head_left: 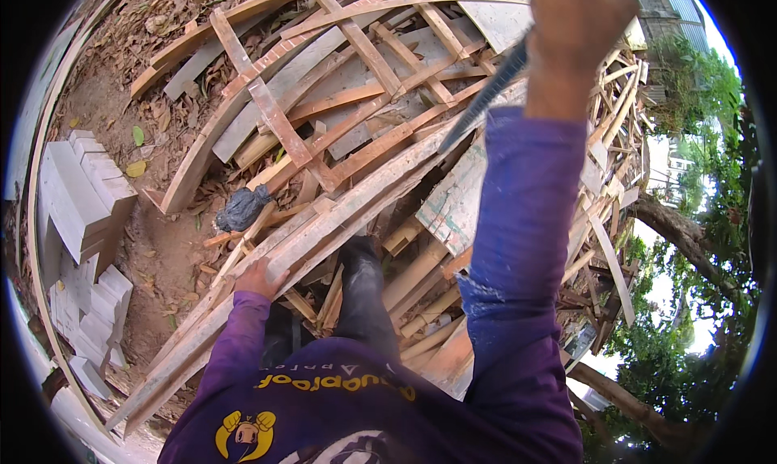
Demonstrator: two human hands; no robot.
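Observation:
My right hand [579, 23] is raised at the top right, shut on a long, dark, tapered tool [484, 96] that looks like a saw or blade, its handle mostly hidden by my fist. The tool points down-left toward a long pale weathered plank [377, 192], its tip over or against the wood; I cannot tell if they touch. My left hand [259, 277] grips that plank lower down, where several long boards lie side by side diagonally. My dark-trousered leg [364, 302] shows beneath, among the wood.
Scrap lattice frames [364, 51], boards and poles [425, 310] surround me. At left, stacked pale blocks [81, 197] stand beside leaf-strewn dirt [154, 140] and a crumpled dark bag [243, 207]. Trees [680, 229] and corrugated metal sheets [680, 11] are at the right.

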